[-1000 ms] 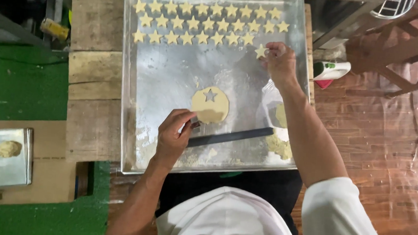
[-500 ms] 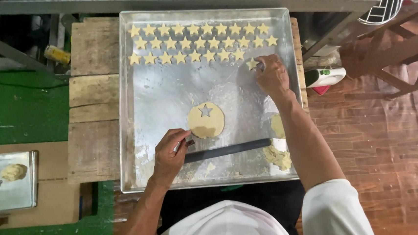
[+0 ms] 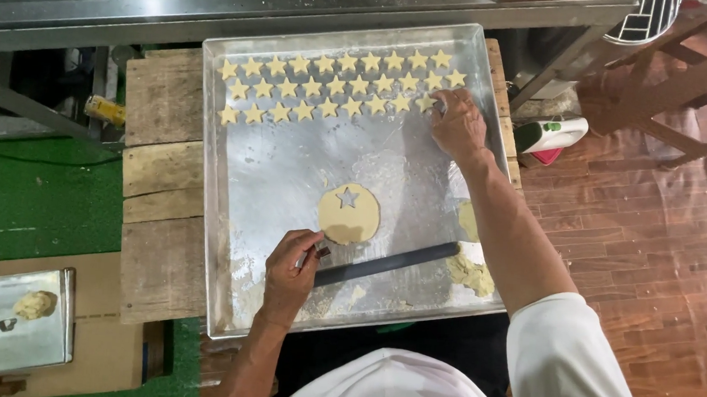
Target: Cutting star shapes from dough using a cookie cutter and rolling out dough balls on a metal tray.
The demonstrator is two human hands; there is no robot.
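A star-shaped dough piece [image 3: 426,103] is being pinched by the right hand [image 3: 458,123] near the far right corner of the metal tray [image 3: 289,177], at the end of the third row of stars [image 3: 328,85]. A small cutter [image 3: 319,254] is being gripped by the left hand [image 3: 288,273] near the tray's near edge, just beside the dough round [image 3: 350,215] and the dark flat strip [image 3: 386,263].

Shiny scuffed metal tray [image 3: 271,184], matt pale dough disc [image 3: 350,215], rough wooden table [image 3: 162,152], perhaps unvarnished
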